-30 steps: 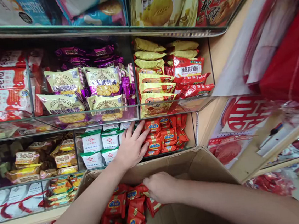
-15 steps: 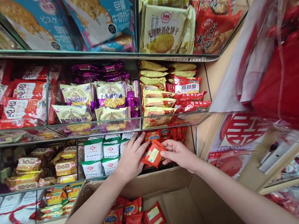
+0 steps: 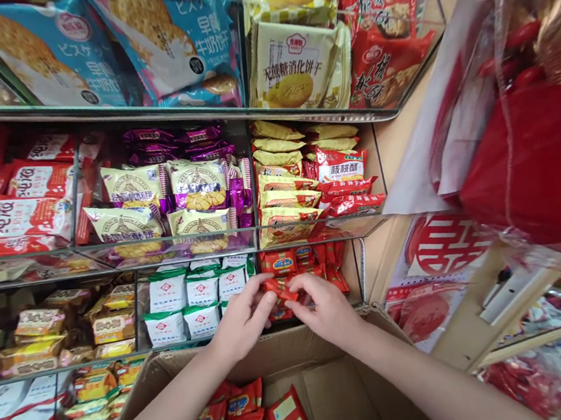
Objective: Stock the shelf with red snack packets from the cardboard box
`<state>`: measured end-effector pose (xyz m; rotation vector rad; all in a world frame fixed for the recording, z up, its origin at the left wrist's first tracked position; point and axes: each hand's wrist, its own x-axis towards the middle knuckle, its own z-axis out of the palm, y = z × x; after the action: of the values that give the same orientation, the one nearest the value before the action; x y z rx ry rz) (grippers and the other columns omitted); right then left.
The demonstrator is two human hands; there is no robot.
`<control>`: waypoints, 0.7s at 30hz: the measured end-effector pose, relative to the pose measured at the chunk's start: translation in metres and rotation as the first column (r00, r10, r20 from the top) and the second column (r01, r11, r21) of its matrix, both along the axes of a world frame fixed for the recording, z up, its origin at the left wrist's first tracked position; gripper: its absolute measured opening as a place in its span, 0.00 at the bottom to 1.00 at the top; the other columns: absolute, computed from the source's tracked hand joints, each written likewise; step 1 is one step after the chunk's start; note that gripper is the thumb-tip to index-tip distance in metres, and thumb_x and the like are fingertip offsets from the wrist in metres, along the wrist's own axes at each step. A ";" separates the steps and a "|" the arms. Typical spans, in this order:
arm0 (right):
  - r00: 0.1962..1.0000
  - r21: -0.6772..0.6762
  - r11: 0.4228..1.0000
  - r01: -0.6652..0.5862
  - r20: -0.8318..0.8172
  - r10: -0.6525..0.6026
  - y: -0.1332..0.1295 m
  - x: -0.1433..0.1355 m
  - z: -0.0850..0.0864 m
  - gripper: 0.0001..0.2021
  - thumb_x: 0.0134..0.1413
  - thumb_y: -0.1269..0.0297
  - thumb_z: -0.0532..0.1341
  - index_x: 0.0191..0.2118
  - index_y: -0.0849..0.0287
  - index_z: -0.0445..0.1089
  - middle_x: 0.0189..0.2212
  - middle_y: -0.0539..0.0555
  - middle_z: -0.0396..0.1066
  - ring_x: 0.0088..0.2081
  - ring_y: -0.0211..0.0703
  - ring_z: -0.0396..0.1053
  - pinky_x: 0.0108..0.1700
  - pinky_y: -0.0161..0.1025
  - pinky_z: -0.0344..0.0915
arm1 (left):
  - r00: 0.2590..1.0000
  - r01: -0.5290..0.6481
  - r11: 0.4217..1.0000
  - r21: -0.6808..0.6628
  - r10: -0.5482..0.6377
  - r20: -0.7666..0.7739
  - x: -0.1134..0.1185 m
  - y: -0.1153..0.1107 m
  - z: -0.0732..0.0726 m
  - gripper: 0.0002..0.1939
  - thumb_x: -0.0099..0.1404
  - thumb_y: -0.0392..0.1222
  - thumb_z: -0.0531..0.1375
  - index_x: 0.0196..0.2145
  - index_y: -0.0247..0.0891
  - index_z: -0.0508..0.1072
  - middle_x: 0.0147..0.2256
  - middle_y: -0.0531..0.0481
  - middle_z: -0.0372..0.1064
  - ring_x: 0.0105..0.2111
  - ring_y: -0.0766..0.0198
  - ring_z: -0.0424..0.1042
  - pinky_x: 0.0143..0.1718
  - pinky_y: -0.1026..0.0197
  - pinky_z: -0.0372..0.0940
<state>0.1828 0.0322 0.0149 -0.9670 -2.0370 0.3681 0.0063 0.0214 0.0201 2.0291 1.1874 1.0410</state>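
Note:
Both hands are at the front of the lowest right shelf compartment, over a small red snack packet (image 3: 281,287). My left hand (image 3: 244,315) has its thumb and fingers closed on the packet's left end. From the other side, my right hand (image 3: 323,307) pinches its right end. Behind it, more red packets (image 3: 280,262) with blue-and-gold labels fill the compartment. Below my forearms stands an open cardboard box (image 3: 314,343). Several red packets (image 3: 240,401) are heaped at its left, and one packet (image 3: 286,416) lies flat beside them.
White-and-green packets (image 3: 201,288) sit in the compartment left of my hands. A clear shelf lip (image 3: 214,245) runs just above, under rows of cream-and-purple biscuit packs (image 3: 198,185). Large blue biscuit bags (image 3: 157,42) stand higher. A red wrapped bundle (image 3: 512,172) hangs at right.
My left hand has drawn back from deeper in the compartment to the packet's left end. The packet has turned and sits slightly further in, and my right hand has shifted left with it.

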 end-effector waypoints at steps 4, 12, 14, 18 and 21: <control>0.987 -0.100 0.982 -0.161 -0.016 0.161 -0.004 -0.004 0.002 0.13 0.43 0.70 0.60 0.38 0.58 0.63 0.35 0.52 0.67 0.35 0.38 0.66 0.36 0.36 0.64 | 0.994 0.013 0.961 -0.277 0.017 0.106 0.000 0.000 0.007 0.14 0.59 0.50 0.52 0.38 0.39 0.61 0.24 0.56 0.64 0.21 0.67 0.66 0.20 0.66 0.60; 0.989 -0.270 0.952 -0.141 -0.073 0.126 0.003 -0.005 -0.007 0.12 0.44 0.72 0.56 0.39 0.59 0.65 0.35 0.53 0.67 0.35 0.38 0.66 0.36 0.37 0.65 | 0.972 0.213 0.895 -0.393 -0.151 0.181 -0.016 0.006 0.012 0.13 0.48 0.32 0.52 0.35 0.38 0.60 0.23 0.58 0.60 0.22 0.71 0.59 0.24 0.67 0.57; 0.988 -0.321 0.939 -0.126 -0.122 0.091 0.003 -0.006 -0.009 0.13 0.44 0.70 0.57 0.41 0.59 0.64 0.35 0.53 0.67 0.34 0.38 0.67 0.36 0.37 0.65 | 0.967 0.232 0.898 -0.373 -0.171 0.189 -0.016 0.008 0.010 0.14 0.46 0.31 0.51 0.34 0.38 0.61 0.24 0.58 0.59 0.21 0.72 0.58 0.23 0.68 0.57; 0.970 -0.441 0.878 -0.187 -0.226 0.093 0.003 -0.006 -0.008 0.22 0.42 0.69 0.60 0.47 0.59 0.60 0.36 0.53 0.67 0.31 0.37 0.68 0.34 0.37 0.66 | 0.976 0.201 0.908 -0.367 -0.152 0.157 -0.013 0.009 0.007 0.14 0.49 0.31 0.49 0.36 0.38 0.62 0.29 0.55 0.62 0.23 0.72 0.61 0.24 0.67 0.59; 0.976 -0.404 0.899 -0.166 -0.198 0.092 0.006 -0.002 -0.006 0.26 0.42 0.70 0.61 0.50 0.56 0.58 0.37 0.52 0.67 0.34 0.39 0.68 0.36 0.37 0.65 | 0.987 0.135 0.930 -0.343 -0.094 0.133 -0.008 0.007 0.007 0.15 0.52 0.33 0.51 0.40 0.38 0.61 0.32 0.53 0.65 0.25 0.70 0.63 0.25 0.66 0.61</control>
<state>0.1812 0.0378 0.0090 -1.0103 -1.9014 0.9620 -0.0017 0.0282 0.0276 1.7144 1.0918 0.8100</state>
